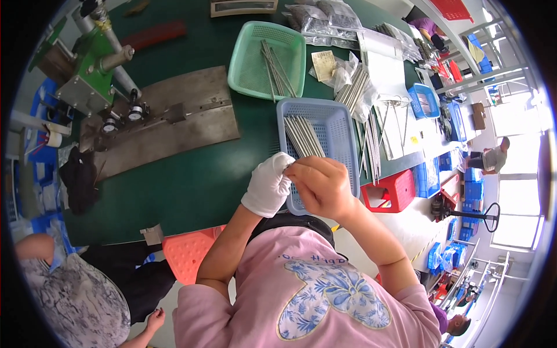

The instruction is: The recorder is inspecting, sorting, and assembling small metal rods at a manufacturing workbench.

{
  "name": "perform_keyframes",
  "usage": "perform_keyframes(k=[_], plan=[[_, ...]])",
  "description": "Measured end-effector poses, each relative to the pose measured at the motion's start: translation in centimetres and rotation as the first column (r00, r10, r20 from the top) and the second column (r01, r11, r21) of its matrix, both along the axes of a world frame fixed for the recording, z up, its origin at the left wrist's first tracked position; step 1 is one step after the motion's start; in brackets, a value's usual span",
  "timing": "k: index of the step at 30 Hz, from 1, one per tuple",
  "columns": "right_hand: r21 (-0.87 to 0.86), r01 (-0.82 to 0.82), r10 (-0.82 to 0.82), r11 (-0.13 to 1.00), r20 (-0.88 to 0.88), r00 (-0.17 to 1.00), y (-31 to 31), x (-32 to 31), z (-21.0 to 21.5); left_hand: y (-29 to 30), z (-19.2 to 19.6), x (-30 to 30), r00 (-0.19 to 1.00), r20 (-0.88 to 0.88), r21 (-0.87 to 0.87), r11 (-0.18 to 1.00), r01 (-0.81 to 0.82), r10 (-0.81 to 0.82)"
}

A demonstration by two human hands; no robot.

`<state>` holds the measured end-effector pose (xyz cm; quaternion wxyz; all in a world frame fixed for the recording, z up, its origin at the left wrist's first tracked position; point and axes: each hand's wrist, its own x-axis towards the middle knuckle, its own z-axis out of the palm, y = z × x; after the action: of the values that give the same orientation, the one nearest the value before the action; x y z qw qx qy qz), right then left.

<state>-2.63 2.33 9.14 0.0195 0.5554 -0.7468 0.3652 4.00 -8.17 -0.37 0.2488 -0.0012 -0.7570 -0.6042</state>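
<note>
My left hand (268,184), in a white glove, and my bare right hand (325,184) meet over the near part of a blue plastic basket (350,136). Both have their fingers closed and their tips pressed together. A small dark spot shows between them, but what they pinch is too small to make out. Just beyond my hands, a bundle of thin metal rods (304,136) lies in the basket. Behind it stands a green basket (246,66) with several more rods (278,72).
At left, a steel plate (191,116) carries dial gauges (136,112) beside a green machine (90,81). More rods (354,93), plastic bags and papers lie right of the baskets. A red stool (397,191) stands at right. Another person (87,296) sits at lower left.
</note>
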Motion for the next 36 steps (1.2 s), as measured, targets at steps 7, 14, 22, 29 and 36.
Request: perform_keyframes(k=[7, 14, 22, 29, 36], plan=[[-0.095, -0.065, 0.06, 0.993, -0.051, 0.997, 0.0, 0.4, -0.9, -0.2, -0.2, 0.3, 1.0, -0.012, 0.005, 1.0, 0.028, -0.028], [-0.091, -0.042, 0.042, 0.995, -0.007, 0.999, 0.1, 0.8, -1.2, -0.3, -0.8, 0.5, 0.994, -0.021, 0.081, 0.99, 0.113, -0.111], [-0.1, 0.069, -0.077, 0.993, -0.074, 0.994, -0.1, 1.3, -1.0, -0.5, -1.5, 0.3, 0.984, 0.036, 0.177, 0.97, 0.164, -0.173], [-0.151, 0.1, -0.112, 0.983, -0.072, 0.991, 0.1, 1.6, -1.5, -0.4, -1.5, 0.2, 0.989, -0.047, 0.073, 0.987, 0.146, -0.143], [-0.11, 0.019, -0.039, 0.994, -0.177, 0.983, 1.0, 1.6, -1.2, -0.3, -2.0, 0.3, 0.994, 0.001, 0.06, 0.992, 0.11, -0.11]])
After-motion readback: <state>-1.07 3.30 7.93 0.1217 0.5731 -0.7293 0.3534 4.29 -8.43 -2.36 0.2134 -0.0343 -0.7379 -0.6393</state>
